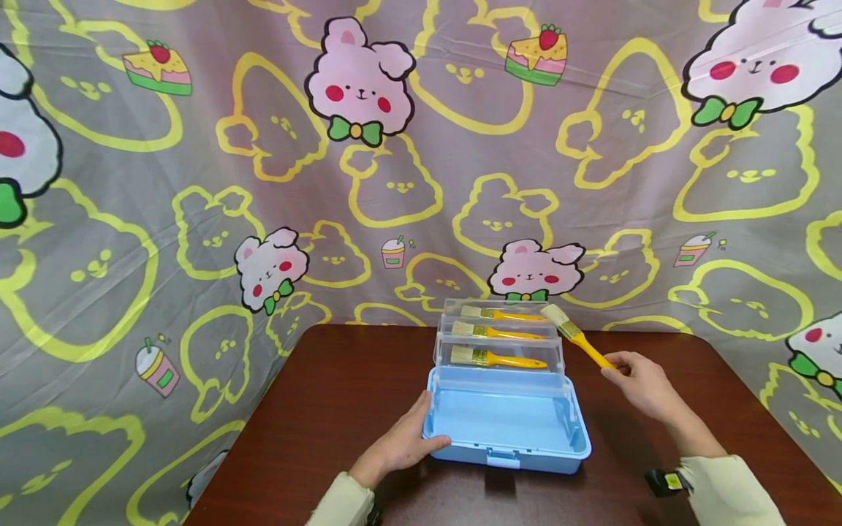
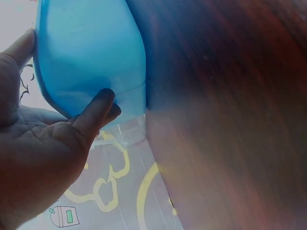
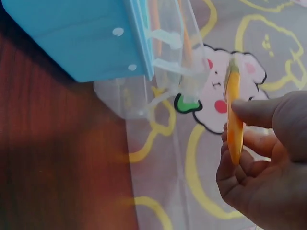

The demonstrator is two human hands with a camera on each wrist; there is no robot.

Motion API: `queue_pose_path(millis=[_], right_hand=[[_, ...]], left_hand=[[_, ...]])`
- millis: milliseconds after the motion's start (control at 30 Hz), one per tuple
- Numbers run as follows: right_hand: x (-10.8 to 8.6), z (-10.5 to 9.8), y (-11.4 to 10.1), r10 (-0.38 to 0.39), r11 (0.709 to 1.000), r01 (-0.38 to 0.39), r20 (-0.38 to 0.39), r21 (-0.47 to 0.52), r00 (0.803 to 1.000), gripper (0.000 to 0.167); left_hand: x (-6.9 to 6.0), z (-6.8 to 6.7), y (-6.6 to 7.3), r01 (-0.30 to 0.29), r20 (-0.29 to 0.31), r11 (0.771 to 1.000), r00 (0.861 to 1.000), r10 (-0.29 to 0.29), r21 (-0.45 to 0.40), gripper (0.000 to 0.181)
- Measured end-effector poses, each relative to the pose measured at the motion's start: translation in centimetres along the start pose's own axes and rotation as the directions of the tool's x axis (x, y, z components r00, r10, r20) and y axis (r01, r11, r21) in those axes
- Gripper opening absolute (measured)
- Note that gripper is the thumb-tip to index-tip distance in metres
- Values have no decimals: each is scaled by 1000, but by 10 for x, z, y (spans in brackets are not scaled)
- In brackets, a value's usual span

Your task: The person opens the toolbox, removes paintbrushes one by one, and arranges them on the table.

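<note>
A light-blue plastic toolbox [image 1: 503,462] stands unfolded on the table, its blue bottom bare inside. Behind it rise clear stepped trays [image 1: 447,376]; on them lie three paintbrushes, the lowest paintbrush [image 1: 509,360] with pale bristles and a yellow handle like the others. My left hand [image 1: 409,437] grips the toolbox at its left front corner, thumb at the rim and fingers against the outer side wall [image 2: 96,52]. To the right of the trays, my right hand [image 1: 641,380] pinches another yellow-handled paintbrush [image 3: 234,103] by its handle end, bristles up and tilted left, off the table.
The dark brown wooden table [image 1: 329,394] extends to both sides of the toolbox. Close behind its far edge hangs a grey cloth [image 1: 375,183] printed with cartoon rabbits. A latch [image 1: 503,459] sits at the toolbox's front.
</note>
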State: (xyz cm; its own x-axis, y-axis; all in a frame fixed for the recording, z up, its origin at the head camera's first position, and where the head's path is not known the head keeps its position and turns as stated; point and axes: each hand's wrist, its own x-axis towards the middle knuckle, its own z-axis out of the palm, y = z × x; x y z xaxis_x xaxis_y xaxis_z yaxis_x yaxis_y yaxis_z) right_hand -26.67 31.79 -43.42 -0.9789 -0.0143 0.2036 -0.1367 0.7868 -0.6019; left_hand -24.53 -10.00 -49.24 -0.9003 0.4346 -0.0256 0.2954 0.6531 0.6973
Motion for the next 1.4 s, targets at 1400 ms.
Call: queue_pose_path(millis=[1400], right_hand=[[-2,45,71,378,924,-380,38,38,925,42]], left_hand=[[0,-1,0,-12,-1,1000,1000,12,5,93]])
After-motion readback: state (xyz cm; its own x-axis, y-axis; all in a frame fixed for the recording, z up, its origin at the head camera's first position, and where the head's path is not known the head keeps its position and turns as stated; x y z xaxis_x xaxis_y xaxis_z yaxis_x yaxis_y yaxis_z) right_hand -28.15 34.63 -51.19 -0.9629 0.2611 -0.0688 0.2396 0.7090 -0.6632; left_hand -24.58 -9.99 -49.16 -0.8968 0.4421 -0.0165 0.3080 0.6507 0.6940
